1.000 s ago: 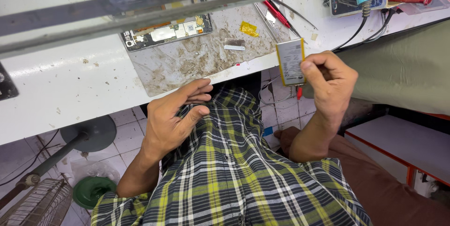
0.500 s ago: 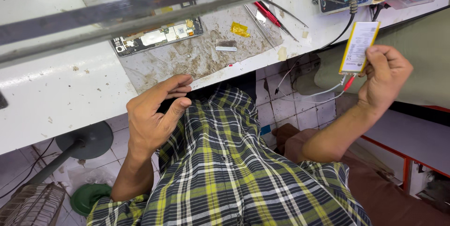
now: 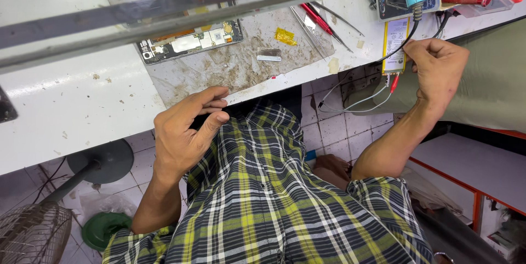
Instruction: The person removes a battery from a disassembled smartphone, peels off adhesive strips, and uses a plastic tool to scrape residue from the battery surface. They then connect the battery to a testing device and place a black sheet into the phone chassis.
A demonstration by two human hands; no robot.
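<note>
Right hand (image 3: pixel 435 72), closed, presses a flat phone battery (image 3: pixel 395 45) onto the bench (image 3: pixel 66 110) edge at right, among wires; this looks like connecting or testing it. Left hand (image 3: pixel 183 132) hovers loosely curled, empty, near an opened phone (image 3: pixel 189 42). A blurred bar hides far tools.

You wear a short-sleeved shirt (image 3: pixel 263 198) with a plaid pattern in dark grey, white and yellow-green lines. Its sleeves end above your elbows, so both forearms are bare. Your left hand (image 3: pixel 183 132) and right hand (image 3: pixel 438 69) have no gloves, rings or watch.
</note>
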